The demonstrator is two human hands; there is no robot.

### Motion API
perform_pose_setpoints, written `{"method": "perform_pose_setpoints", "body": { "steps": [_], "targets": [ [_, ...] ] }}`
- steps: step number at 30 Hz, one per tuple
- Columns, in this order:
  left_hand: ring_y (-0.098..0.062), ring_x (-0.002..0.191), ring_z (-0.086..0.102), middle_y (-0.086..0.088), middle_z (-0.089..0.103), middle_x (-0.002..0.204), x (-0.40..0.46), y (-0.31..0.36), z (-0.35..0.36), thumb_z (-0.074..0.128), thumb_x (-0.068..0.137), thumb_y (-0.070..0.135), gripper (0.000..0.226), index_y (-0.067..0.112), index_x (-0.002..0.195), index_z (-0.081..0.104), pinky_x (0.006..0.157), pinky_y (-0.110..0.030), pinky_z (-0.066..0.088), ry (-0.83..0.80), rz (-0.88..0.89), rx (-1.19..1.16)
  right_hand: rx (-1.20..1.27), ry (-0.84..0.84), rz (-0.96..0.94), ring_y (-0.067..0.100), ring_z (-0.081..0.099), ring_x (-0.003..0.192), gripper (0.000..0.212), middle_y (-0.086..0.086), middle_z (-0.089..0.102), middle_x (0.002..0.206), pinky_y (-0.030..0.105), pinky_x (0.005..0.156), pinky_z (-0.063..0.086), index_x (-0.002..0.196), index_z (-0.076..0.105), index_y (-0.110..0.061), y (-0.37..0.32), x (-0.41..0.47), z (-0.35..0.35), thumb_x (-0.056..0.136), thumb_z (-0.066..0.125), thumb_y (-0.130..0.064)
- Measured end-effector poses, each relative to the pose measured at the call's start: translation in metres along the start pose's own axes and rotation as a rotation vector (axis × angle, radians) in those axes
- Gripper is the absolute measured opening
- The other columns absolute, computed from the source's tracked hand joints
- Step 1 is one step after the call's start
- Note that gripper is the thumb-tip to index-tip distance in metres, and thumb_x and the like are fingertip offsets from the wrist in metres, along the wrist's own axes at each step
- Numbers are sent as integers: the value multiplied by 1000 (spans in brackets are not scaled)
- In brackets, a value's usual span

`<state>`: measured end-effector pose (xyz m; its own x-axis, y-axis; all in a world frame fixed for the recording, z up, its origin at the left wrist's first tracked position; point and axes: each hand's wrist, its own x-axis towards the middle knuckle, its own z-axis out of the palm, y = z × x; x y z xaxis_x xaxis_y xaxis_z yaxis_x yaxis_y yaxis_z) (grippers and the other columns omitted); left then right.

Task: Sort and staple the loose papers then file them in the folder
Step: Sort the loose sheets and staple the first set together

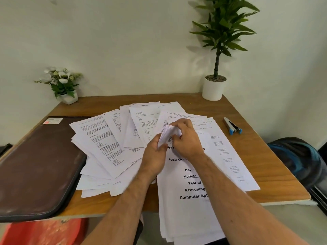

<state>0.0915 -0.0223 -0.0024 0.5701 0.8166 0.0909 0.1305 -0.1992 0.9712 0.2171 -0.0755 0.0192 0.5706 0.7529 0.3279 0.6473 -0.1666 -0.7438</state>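
Note:
Loose printed papers (113, 142) lie fanned across the middle of the wooden table (276, 175). A stack of sheets with a bold title page (192, 206) hangs over the table's front edge. My left hand (155, 154) and my right hand (185, 137) both pinch the curled top-left corner of that stack, fingers bent around the lifted paper. A dark brown zip folder (39, 167) lies closed on the left. A grey and blue stapler (232, 125) rests on the table to the right of the papers, apart from both hands.
A small white pot of flowers (62, 84) stands at the back left corner. A tall green plant in a white pot (215, 85) stands at the back right. A dark blue bag (297, 160) sits beside the table on the right; something red (46, 232) shows below the front edge.

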Motion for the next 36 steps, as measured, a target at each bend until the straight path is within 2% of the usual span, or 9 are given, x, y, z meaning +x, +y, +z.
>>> {"method": "perform_pose_setpoints", "body": {
  "steps": [2, 6, 14, 20, 24, 27, 30, 33, 36],
  "targets": [
    [-6, 100, 66, 12, 71, 111, 1, 0, -1, 49, 101, 11, 37, 31, 129, 62, 78, -18, 49, 12, 5, -5, 30, 19, -3, 0, 54, 95, 30, -10, 55, 125, 17, 81, 44, 111, 66, -15, 1, 6, 3, 85, 59, -3],
    [-7, 106, 68, 13, 74, 111, 2, -1, -1, 52, 104, 27, 23, 36, 119, 68, 90, -31, 56, 92, -37, -189, 127, -32, 81, 4, 54, 54, 19, -8, 64, 70, 23, 57, 44, 80, 62, -23, 0, 18, 6, 87, 57, -6],
    [-18, 97, 70, 6, 76, 97, 51, 14, -21, 50, 101, 20, 23, 25, 99, 72, 94, -34, 55, 470, -147, -94, 65, -55, 74, 15, 65, 75, 22, -4, 70, 83, 27, 66, 51, 88, 66, -25, 5, 39, 11, 87, 56, -5],
    [-32, 125, 56, -12, 57, 137, 113, 6, -57, 71, 92, 19, 50, 14, 140, 55, 101, -37, 46, 345, -218, 528, 4, -106, 69, 14, 59, 73, 14, -3, 65, 86, 22, 60, 40, 89, 67, -20, 14, 46, 24, 93, 58, -10],
    [-32, 128, 54, -12, 58, 140, 126, -1, -56, 74, 90, 20, 64, 12, 147, 44, 105, -37, 42, 350, -222, 428, 137, -63, 136, -1, 50, 50, 21, 1, 65, 78, 15, 42, 39, 78, 61, -25, 21, 49, 26, 94, 58, -11],
    [-27, 113, 63, -4, 66, 129, 121, -7, -45, 68, 94, 12, 68, 20, 152, 33, 92, -33, 48, 433, -138, 303, 178, -63, 124, -1, 50, 51, 25, 2, 66, 79, 11, 43, 38, 78, 60, -28, 22, 54, 27, 94, 59, -10],
    [-16, 91, 62, 6, 67, 104, 117, -9, -39, 61, 96, 8, 69, 26, 156, 30, 81, -30, 47, 434, -22, 315, 223, -43, 111, -4, 57, 60, 31, -6, 66, 81, 8, 53, 41, 105, 61, -31, 22, 56, 28, 92, 57, -3],
    [-15, 91, 68, 6, 74, 93, 120, -19, -39, 61, 82, 1, 43, 24, 115, 75, 88, -31, 54, 334, 161, 416, 277, 10, 109, -1, 61, 67, 65, -13, 65, 78, 20, 63, 50, 138, 40, -40, 27, 55, 29, 88, 57, -2],
    [-8, 83, 64, 8, 70, 84, 114, -28, -36, 62, 77, -3, 31, 23, 82, 79, 78, -23, 51, 245, 236, 441, 309, 66, 102, 10, 62, 62, 85, -5, 65, 72, 34, 64, 55, 144, 23, -56, 30, 50, 30, 86, 59, -5]
  ]
}}
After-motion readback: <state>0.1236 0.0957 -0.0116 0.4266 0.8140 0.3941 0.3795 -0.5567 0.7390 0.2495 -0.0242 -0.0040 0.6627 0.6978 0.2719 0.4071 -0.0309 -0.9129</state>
